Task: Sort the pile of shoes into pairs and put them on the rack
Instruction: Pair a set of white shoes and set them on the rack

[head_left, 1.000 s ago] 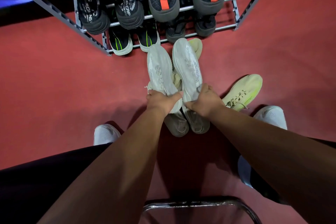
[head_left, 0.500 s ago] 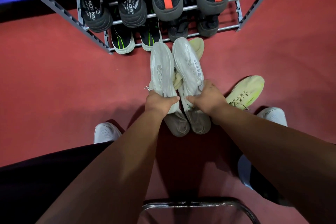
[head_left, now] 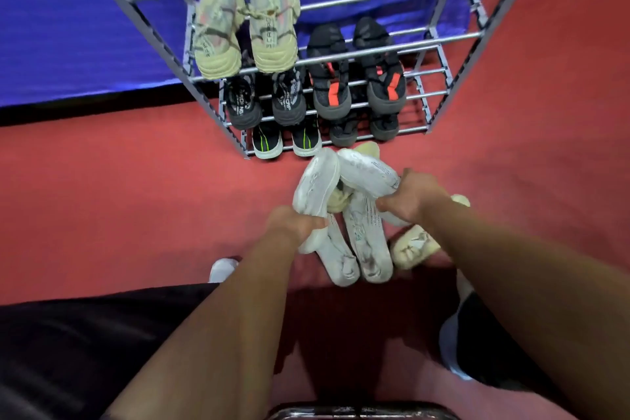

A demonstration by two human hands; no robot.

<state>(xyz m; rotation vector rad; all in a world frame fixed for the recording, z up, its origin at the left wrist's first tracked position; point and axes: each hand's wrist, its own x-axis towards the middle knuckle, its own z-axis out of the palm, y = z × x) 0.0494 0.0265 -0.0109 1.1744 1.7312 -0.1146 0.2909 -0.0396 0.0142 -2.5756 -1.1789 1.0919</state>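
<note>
gripping one white shoe [head_left: 315, 186] in the left hand [head_left: 293, 223], another [head_left: 370, 172] in the right hand [head_left: 414, 199]. keep them level, toes toward the rack [head_left: 439, 106], for a free bar.

Both bare forearms reach forward and down from the near edge. The left hand [head_left: 296, 222] is clenched, knuckles up; the right hand [head_left: 414, 197], slightly farther forward, is clenched too.

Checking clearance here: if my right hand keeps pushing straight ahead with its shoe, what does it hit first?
Probably the rack's bottom tier, where the dark shoes sit, ahead of the right hand and its white shoe; depth is unclear.
</note>
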